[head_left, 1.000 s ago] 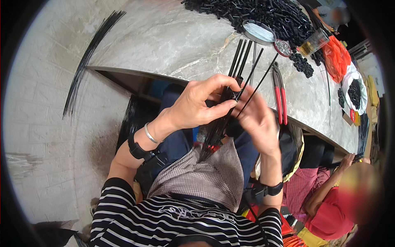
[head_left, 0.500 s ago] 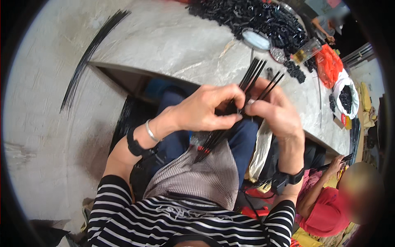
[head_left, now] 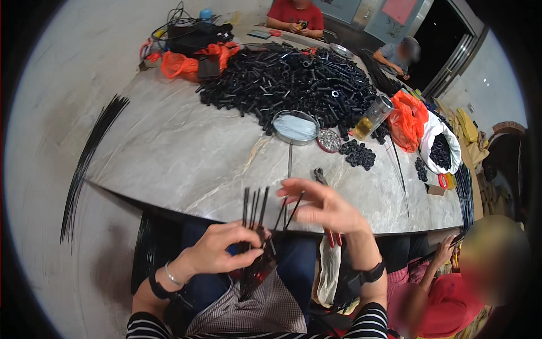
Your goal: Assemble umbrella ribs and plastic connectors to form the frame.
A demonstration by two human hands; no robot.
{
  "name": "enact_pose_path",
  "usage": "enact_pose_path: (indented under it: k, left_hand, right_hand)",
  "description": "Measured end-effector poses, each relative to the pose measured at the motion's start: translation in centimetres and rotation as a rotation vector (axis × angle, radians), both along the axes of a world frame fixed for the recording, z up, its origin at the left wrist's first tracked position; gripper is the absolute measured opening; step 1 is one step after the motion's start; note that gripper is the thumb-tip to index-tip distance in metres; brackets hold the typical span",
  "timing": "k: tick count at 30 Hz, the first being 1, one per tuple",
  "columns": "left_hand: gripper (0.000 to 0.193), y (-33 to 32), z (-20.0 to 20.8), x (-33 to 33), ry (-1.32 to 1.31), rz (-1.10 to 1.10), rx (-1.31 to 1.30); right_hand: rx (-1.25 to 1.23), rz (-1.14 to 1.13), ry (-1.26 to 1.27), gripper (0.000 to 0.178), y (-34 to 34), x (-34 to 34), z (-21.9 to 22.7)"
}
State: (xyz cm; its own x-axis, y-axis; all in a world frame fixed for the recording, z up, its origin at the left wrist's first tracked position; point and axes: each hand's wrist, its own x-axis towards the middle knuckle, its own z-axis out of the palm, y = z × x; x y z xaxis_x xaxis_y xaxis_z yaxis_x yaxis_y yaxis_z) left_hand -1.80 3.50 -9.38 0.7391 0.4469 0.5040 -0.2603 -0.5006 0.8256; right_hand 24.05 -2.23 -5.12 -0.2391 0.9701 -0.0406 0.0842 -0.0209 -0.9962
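Observation:
My left hand [head_left: 228, 246] is closed over the lap, thumb and fingers pinching a bundle of thin black rods [head_left: 254, 212]. Their tips stick up past the fingers, and their lower part runs down over the checked apron [head_left: 243, 313]. My right hand [head_left: 333, 209] is raised to the right of the bundle, above the table edge. Its fingers are stretched out, apart from the thumb, and I see nothing held in it. Two of the rods lean out toward its fingertips. Beneath and beside that hand lie red-handled pliers [head_left: 319, 175], partly hidden by it.
A grey marble-patterned table [head_left: 169, 164] bears a big heap of black tubes [head_left: 288, 79], a round dish [head_left: 295, 127], a small tin [head_left: 329, 140], black rings [head_left: 358, 155] and a glass jar [head_left: 372, 117]. Red bags and a white sack [head_left: 439, 141] stand right. Co-workers sit right and behind.
The view has tipped up, showing more of the table. My right hand has come off the rods and opened, moving away to the right. My left hand keeps its pinch on the bundle.

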Motion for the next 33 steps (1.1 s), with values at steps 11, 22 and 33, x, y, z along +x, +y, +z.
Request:
enact_pose_path:
  k: [11, 22, 33]
  left_hand:
    - [0.024, 1.6, -1.2, 1.0, 0.013, -0.010, -0.152]
    - [0.025, 2.4, -2.0, 1.9, 0.024, 0.043, -0.137]
    - [0.022, 0.7, -1.0, 1.4, 0.068, 0.037, -0.197]
  right_hand:
    - [0.315, -1.051, -1.083, 0.018, 15.7, 20.6, -4.3]
    - [0.431, -0.806, -1.541, 0.014, 23.9, 19.5, -5.8]
    - [0.280, -0.919, -0.489, 0.025, 17.9, 19.6, -1.1]
